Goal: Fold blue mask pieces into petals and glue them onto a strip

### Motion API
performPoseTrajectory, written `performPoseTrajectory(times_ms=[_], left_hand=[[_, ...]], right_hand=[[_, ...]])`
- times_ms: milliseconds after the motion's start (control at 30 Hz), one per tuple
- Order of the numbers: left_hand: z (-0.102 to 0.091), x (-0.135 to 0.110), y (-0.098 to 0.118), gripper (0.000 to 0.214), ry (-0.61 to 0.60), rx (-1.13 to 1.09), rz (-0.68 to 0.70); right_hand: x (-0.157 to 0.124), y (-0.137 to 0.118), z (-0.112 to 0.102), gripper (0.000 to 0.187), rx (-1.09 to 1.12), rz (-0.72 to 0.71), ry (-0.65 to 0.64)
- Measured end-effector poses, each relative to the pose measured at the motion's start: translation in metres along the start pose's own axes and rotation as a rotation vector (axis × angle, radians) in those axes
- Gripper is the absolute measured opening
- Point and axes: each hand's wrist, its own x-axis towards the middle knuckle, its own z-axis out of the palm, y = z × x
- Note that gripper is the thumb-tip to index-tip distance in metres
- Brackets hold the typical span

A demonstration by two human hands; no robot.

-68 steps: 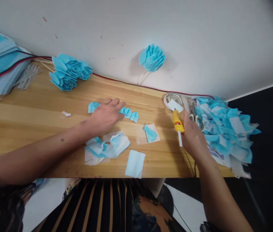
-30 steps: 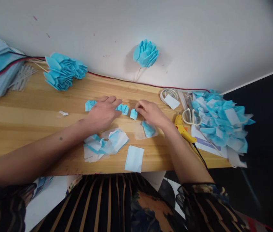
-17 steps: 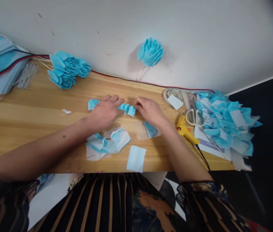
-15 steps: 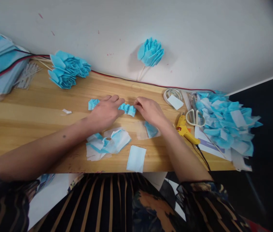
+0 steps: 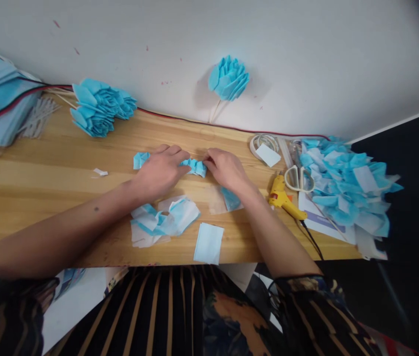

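A narrow strip of light-blue gathered fabric (image 5: 195, 166), its edge crimped into small folds, lies across the table. My left hand (image 5: 163, 169) rests over its middle, fingers stretched out and lying flat, with the strip's left end showing beyond it. At the right end, my right hand (image 5: 224, 167) is closed in a pinch on the strip; the fingertips are partly hidden. Below the left hand lies a crumpled heap of blue and white pieces (image 5: 182, 216). A blue scrap on clear film (image 5: 230, 199) sits under my right wrist, and a pale-blue rectangular stack (image 5: 208, 243) lies near the table edge.
At right are a yellow glue gun (image 5: 278, 192), scissors (image 5: 298, 179), a tape roll (image 5: 261, 143) and a pile of blue petals (image 5: 346, 185). Blue fabric flowers (image 5: 100, 106) lie at back left; another flower (image 5: 229, 78) leans on the wall. Blue sheets (image 5: 0, 99) fill the far left.
The view has shifted slightly. Both hands stay on the strip in nearly the same pose, with no clear change in what they hold.
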Motion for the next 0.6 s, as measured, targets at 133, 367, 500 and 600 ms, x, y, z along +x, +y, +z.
performPoseTrajectory(times_ms=[133, 367, 500, 600], left_hand=[[0.003, 0.000, -0.002, 0.032, 0.018, -0.029, 0.009], [0.008, -0.001, -0.002, 0.029, 0.036, -0.040, 0.005], [0.008, -0.001, -0.001, 0.029, 0.045, -0.049, 0.001], [0.008, -0.001, -0.001, 0.028, 0.055, -0.057, 0.009]], right_hand=[[-0.002, -0.001, 0.000, 0.015, -0.011, 0.004, 0.003], [0.000, 0.001, 0.001, 0.020, -0.002, 0.009, -0.015], [-0.004, 0.006, -0.001, 0.034, 0.093, 0.035, 0.034], [-0.014, 0.004, -0.005, 0.042, 0.102, -0.027, 0.130]])
